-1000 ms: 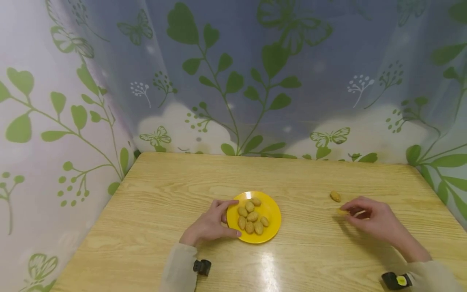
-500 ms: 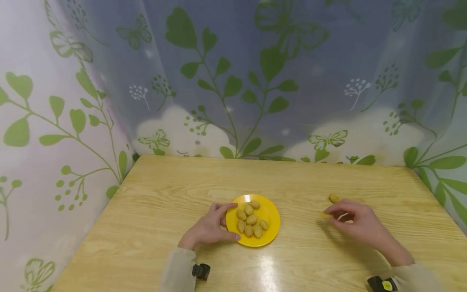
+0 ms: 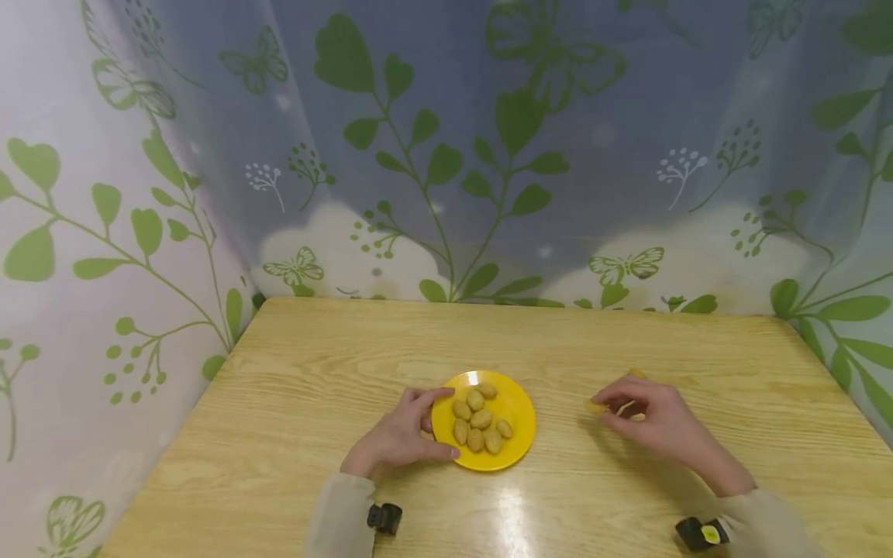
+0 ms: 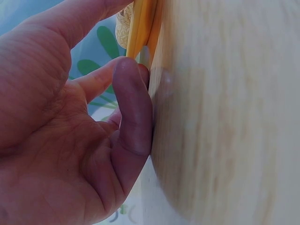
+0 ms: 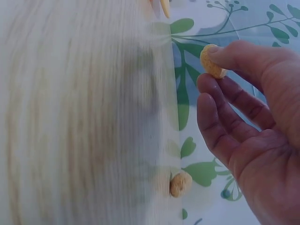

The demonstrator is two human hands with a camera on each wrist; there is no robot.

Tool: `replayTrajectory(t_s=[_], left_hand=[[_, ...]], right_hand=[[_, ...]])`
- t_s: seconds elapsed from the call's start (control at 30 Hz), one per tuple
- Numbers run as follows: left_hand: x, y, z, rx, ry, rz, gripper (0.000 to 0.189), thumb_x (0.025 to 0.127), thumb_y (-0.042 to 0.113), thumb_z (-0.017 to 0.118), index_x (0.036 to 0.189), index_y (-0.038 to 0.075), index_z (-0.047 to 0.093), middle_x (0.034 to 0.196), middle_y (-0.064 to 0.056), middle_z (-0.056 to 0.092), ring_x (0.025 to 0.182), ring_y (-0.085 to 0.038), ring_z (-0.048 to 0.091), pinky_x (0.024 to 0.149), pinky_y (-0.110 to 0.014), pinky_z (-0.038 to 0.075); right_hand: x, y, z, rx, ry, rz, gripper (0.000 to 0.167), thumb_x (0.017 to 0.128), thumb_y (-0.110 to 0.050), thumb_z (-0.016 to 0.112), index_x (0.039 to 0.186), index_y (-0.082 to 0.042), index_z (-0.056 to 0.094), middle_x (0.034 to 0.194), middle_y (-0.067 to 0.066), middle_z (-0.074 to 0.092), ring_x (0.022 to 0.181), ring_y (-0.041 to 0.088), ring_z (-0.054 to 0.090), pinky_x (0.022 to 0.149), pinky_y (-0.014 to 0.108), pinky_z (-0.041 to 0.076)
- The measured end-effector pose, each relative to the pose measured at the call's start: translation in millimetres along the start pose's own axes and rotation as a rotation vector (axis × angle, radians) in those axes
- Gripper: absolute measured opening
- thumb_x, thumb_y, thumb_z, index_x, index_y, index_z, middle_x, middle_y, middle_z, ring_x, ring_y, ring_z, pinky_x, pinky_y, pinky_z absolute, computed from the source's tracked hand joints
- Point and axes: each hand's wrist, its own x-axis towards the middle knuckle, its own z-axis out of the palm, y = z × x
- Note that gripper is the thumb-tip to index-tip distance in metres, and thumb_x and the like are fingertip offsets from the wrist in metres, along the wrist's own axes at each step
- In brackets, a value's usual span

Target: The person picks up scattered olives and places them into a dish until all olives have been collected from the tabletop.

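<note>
A round yellow plate (image 3: 519,422) sits on the wooden table with several tan, oval, rough-surfaced nuts (image 3: 481,419) on it. My left hand (image 3: 399,434) holds the plate's left edge, thumb at the near rim and index finger at the far rim. In the left wrist view, the other fingers of my left hand (image 4: 117,126) curl by the tabletop below the rim. To the right of the plate, my right hand (image 3: 649,411) pinches one nut (image 5: 212,61) between thumb and fingertips, above the table. Another nut (image 5: 181,184) lies on the table, mostly hidden behind that hand in the head view.
A light wooden table (image 3: 349,341) stretches under both hands. Patterned fabric (image 3: 446,155) with green leaves and butterflies hangs along its back and left sides. Each wrist wears a small black camera (image 3: 385,518).
My right hand has moved left toward the plate with the pinched nut, and now partly covers the nut on the table. My left hand stays on the plate.
</note>
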Motion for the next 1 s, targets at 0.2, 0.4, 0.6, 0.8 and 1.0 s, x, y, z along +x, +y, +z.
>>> replayTrajectory(t_s=[0.2, 0.4, 0.6, 0.8, 1.0], left_hand=[[-0.7, 0.5, 0.0, -0.008, -0.006, -0.008, 0.088, 0.078, 0.036, 0.089, 0.154, 0.026, 0.045, 0.141, -0.011, 0.041, 0.096, -0.018, 0.049, 0.077, -0.033, 0.040], [-0.8, 1.4, -0.6, 0.008, -0.005, -0.014, 0.088, 0.079, 0.037, 0.089, 0.154, 0.027, 0.045, 0.143, -0.011, 0.041, 0.097, -0.018, 0.050, 0.077, -0.033, 0.040], [-1.0, 1.8, -1.2, 0.005, -0.011, -0.008, 0.088, 0.079, 0.037, 0.089, 0.155, 0.025, 0.044, 0.143, -0.012, 0.040, 0.097, -0.017, 0.050, 0.077, -0.033, 0.041], [-0.9, 2.2, -2.0, 0.004, -0.005, -0.013, 0.089, 0.078, 0.037, 0.089, 0.154, 0.025, 0.045, 0.143, -0.011, 0.041, 0.097, -0.018, 0.051, 0.078, -0.033, 0.041], [-0.9, 1.4, -1.4, 0.004, -0.008, -0.010, 0.089, 0.079, 0.037, 0.088, 0.155, 0.026, 0.044, 0.142, -0.010, 0.042, 0.098, -0.017, 0.052, 0.078, -0.034, 0.042]], right_hand=[[4.5, -2.1, 7.7, 0.032, -0.007, -0.010, 0.028, 0.082, 0.005, 0.080, 0.102, -0.014, 0.076, 0.095, 0.002, 0.072, 0.082, 0.000, 0.065, 0.065, 0.023, 0.057], [8.9, -5.6, 13.7, 0.039, -0.031, 0.016, 0.026, 0.084, 0.002, 0.080, 0.102, -0.016, 0.076, 0.096, 0.001, 0.073, 0.082, 0.000, 0.064, 0.067, 0.023, 0.057], [14.7, -7.8, 20.4, 0.047, -0.061, 0.045, 0.024, 0.086, -0.002, 0.080, 0.103, -0.018, 0.076, 0.097, -0.001, 0.073, 0.082, 0.000, 0.064, 0.068, 0.024, 0.057], [21.0, -7.8, 29.7, 0.061, -0.079, 0.051, 0.024, 0.085, 0.000, 0.079, 0.102, -0.017, 0.077, 0.096, -0.002, 0.074, 0.082, 0.000, 0.063, 0.069, 0.024, 0.057], [25.1, -7.8, 38.7, 0.081, -0.103, 0.075, 0.024, 0.086, -0.001, 0.078, 0.104, -0.018, 0.077, 0.098, -0.002, 0.074, 0.083, 0.001, 0.064, 0.071, 0.024, 0.057]])
